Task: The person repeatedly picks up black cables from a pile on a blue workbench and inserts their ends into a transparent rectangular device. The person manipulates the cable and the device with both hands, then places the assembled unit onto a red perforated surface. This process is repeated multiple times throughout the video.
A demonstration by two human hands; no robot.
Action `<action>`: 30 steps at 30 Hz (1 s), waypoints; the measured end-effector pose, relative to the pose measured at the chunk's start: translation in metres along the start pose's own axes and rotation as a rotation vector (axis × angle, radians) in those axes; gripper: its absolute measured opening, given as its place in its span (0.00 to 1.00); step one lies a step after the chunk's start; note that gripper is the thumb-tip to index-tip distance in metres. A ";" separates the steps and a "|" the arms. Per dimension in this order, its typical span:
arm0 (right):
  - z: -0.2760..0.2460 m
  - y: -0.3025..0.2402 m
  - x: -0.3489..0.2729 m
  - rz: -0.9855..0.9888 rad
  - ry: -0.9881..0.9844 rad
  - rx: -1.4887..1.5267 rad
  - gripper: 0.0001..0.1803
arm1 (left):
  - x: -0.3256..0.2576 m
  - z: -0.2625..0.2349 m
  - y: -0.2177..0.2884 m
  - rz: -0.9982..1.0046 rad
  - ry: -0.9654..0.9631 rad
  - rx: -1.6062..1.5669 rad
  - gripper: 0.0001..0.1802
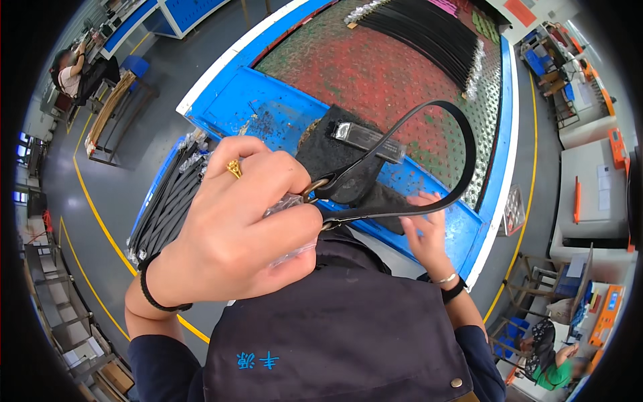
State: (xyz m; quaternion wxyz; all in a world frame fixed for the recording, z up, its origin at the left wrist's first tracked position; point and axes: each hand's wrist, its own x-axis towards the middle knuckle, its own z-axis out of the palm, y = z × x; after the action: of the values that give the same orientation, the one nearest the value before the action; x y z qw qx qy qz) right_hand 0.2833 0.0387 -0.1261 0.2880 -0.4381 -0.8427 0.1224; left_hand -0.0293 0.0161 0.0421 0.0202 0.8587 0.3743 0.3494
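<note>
Up close, the left hand (231, 228) is curled into a fist, its fingers pinching the brass ring end of a black strap (462, 134) together with a crumpled bit of clear plastic wrap (289, 231). The strap loops up and over the blue-edged table (268, 107) (its top is a red and green studded mat) and comes back down to the right hand (425, 231), whose fingers are spread loosely against the strap's underside. More black straps (167, 201) lie bundled at the table's left end, just beside the left hand.
</note>
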 end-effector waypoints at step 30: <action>-0.072 -0.090 0.082 -0.535 0.067 -0.038 0.22 | 0.010 0.003 0.006 0.007 -0.056 -0.099 0.11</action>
State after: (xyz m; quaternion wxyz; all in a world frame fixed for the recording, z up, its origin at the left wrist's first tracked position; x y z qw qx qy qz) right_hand 0.2288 0.0489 0.0039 0.3296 -0.2089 -0.9206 0.0116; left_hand -0.0188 0.0186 0.0474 0.0721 0.8673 0.3529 0.3435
